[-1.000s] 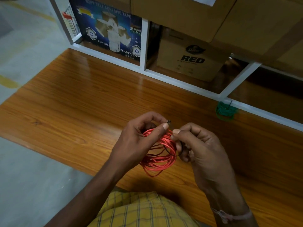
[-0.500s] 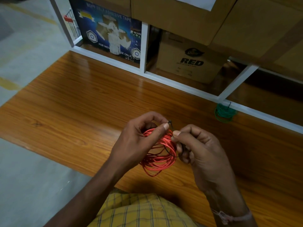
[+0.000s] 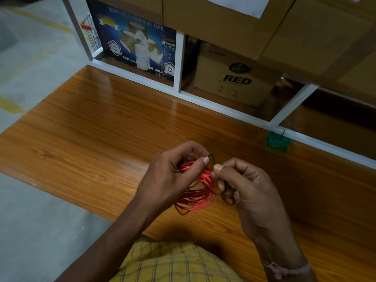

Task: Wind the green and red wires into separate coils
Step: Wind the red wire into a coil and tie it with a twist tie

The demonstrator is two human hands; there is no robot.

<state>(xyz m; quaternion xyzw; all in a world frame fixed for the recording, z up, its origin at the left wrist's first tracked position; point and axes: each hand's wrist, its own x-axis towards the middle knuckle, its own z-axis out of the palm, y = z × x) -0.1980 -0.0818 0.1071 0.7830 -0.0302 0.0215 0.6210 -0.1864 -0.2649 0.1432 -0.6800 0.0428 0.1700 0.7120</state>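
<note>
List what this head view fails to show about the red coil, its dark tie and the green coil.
- red coil: left side hidden behind the left hand.
- dark tie: too thin to tell if knotted; lower end hidden by the right hand.
- green coil: too small to count turns.

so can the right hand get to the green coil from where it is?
Probably yes, once freed. The green coil lies bare on the table by the shelf frame, nothing between. But the right hand is busy pinching a dark tie at the red coil.
</note>
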